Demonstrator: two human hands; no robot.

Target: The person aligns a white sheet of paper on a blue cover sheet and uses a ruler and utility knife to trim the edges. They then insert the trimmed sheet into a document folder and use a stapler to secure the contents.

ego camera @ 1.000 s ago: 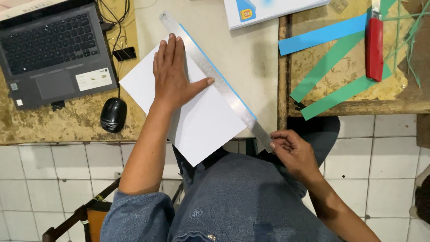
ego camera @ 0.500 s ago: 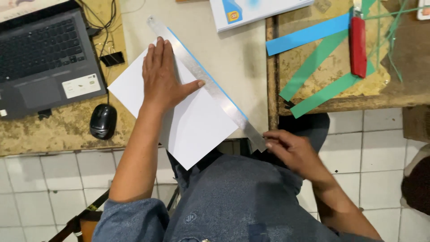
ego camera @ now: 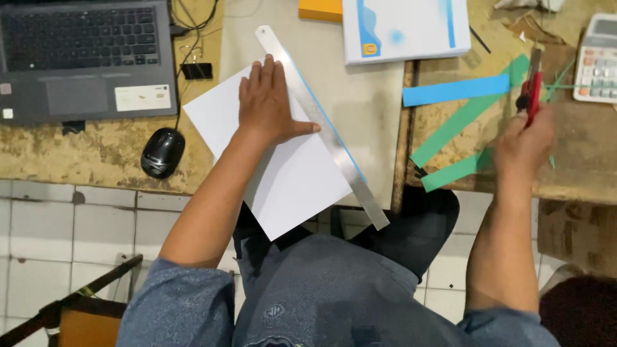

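Fingers of left hand spread flat, pinning thin, floppy white paper w/ steel ruler; right hand grips red utility knife by handle.

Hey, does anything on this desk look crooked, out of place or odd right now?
The white sheet lies askew, its lower corner hanging past the table edge, and the metal ruler along it overhangs too. The left hand presses them flat; the right hand is at a red cutter.

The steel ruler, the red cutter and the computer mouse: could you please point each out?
steel ruler (ego camera: 340,154), head view, mid blade.
red cutter (ego camera: 533,90), head view, red body.
computer mouse (ego camera: 162,151), head view, top shell.
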